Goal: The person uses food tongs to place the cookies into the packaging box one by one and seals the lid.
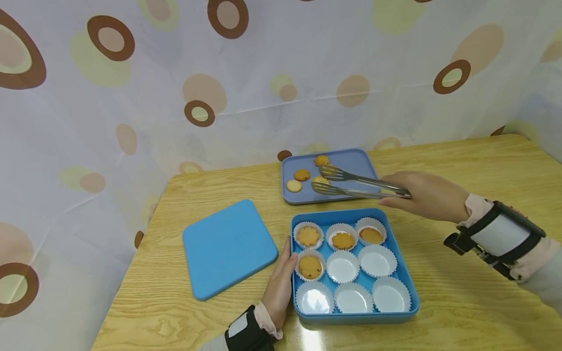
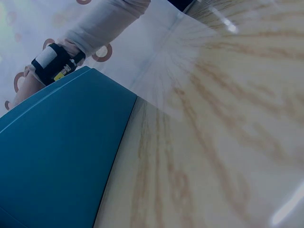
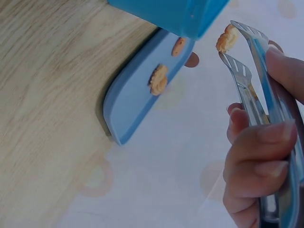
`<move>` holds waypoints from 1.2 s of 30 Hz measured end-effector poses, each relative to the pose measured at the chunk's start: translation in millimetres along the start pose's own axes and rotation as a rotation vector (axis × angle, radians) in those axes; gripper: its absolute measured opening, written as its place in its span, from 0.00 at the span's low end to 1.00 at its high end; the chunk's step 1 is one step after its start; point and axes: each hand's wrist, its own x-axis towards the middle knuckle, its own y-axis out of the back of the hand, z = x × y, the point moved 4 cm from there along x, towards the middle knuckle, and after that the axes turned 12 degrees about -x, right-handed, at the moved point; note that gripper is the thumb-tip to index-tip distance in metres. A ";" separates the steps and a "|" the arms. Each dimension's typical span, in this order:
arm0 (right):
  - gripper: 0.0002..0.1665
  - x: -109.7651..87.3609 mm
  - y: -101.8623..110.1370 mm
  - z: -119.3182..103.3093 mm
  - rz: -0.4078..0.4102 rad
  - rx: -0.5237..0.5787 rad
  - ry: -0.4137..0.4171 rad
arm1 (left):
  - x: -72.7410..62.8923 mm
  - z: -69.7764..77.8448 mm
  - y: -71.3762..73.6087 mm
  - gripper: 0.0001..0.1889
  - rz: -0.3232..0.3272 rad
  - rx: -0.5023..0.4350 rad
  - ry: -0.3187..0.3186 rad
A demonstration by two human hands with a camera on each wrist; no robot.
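Note:
My right hand grips metal tongs over the blue-grey tray. Between the slotted tips, a ridged, swirl-shaped cookie is pinched, lifted off the tray in the right wrist view. Another swirl cookie, a round brown cookie and a pale round one lie on the tray. My left hand rests along the left wall of the blue box, fingers fairly straight. White paper cups fill the box; those in the back row and the middle-left one hold cookies.
A blue lid lies flat on the wooden table, left of the box. Behind the tray hangs a white cloth with brown and yellow circles. The tray stands at the table's back edge, just beyond the box.

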 end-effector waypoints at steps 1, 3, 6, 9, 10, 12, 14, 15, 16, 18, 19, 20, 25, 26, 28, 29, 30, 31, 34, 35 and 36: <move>0.29 -2.6 1.9 0.4 -0.001 -0.005 -0.006 | 0.1 0.3 0.0 0.32 -0.001 0.001 -0.001; 0.30 -7.6 4.7 1.2 -0.002 -0.014 -0.012 | 0.3 0.7 0.0 0.32 -0.003 -0.001 -0.001; 0.30 -14.0 7.4 0.9 -0.009 -0.035 -0.025 | 0.3 0.7 0.2 0.32 -0.002 -0.004 0.004; 0.29 -19.9 9.7 -1.4 -0.009 -0.054 -0.028 | 0.1 0.6 0.2 0.32 -0.002 -0.006 0.005; 0.29 -21.7 10.4 -2.4 -0.011 -0.061 -0.031 | -0.1 0.7 0.2 0.32 -0.003 -0.004 0.004; 0.28 -25.7 12.0 -4.2 -0.009 -0.075 -0.029 | -0.5 0.8 0.1 0.33 -0.006 -0.005 0.002; 0.28 -30.0 13.5 -5.7 -0.011 -0.083 -0.029 | -0.5 0.3 0.2 0.32 -0.006 -0.006 0.003; 0.29 -32.3 14.4 -6.5 -0.012 -0.088 -0.031 | -0.5 0.2 0.2 0.32 -0.007 -0.005 0.004; 0.29 -34.4 15.2 -7.3 -0.013 -0.089 -0.031 | -0.5 0.1 0.2 0.32 -0.007 -0.007 0.006; 0.28 -38.4 16.9 -8.9 -0.017 -0.093 -0.033 | -0.4 -0.2 0.3 0.32 -0.006 -0.008 0.008; 0.28 -40.3 17.6 -9.8 -0.019 -0.095 -0.035 | -0.3 -0.1 0.2 0.32 -0.007 -0.008 0.008; 0.27 -42.4 18.3 -10.8 -0.019 -0.099 -0.034 | -0.2 0.1 0.1 0.32 -0.008 -0.009 0.008; 0.26 -53.1 20.0 -13.9 -0.010 -0.125 -0.027 | -0.4 0.5 -0.5 0.32 -0.004 -0.004 0.008; 0.27 -55.1 19.9 -14.0 -0.010 -0.130 -0.023 | -0.5 0.4 -0.6 0.32 -0.002 -0.002 0.008; 0.28 -59.0 19.3 -14.1 -0.012 -0.137 -0.016 | -0.5 0.2 -0.6 0.32 0.003 0.002 0.006; 0.29 -61.1 19.3 -14.1 -0.014 -0.143 -0.015 | -0.4 0.1 -0.5 0.32 0.005 0.002 0.006; 0.29 -62.9 19.0 -13.9 -0.027 -0.144 -0.020 | -0.3 0.1 -0.5 0.32 0.006 0.003 0.004; 0.30 -64.5 18.6 -13.6 -0.038 -0.144 -0.022 | -0.3 0.0 -0.5 0.32 0.008 0.004 0.003; 0.31 -69.6 17.1 -12.9 -0.076 -0.136 -0.025 | 0.0 -0.1 -0.6 0.32 0.006 0.004 -0.001; 0.32 -71.2 16.8 -12.8 -0.087 -0.130 -0.026 | 0.1 -0.1 -0.6 0.32 0.004 0.004 -0.003; 0.31 -72.5 16.3 -12.7 -0.096 -0.122 -0.024 | 0.0 0.1 -0.8 0.32 0.001 0.006 -0.006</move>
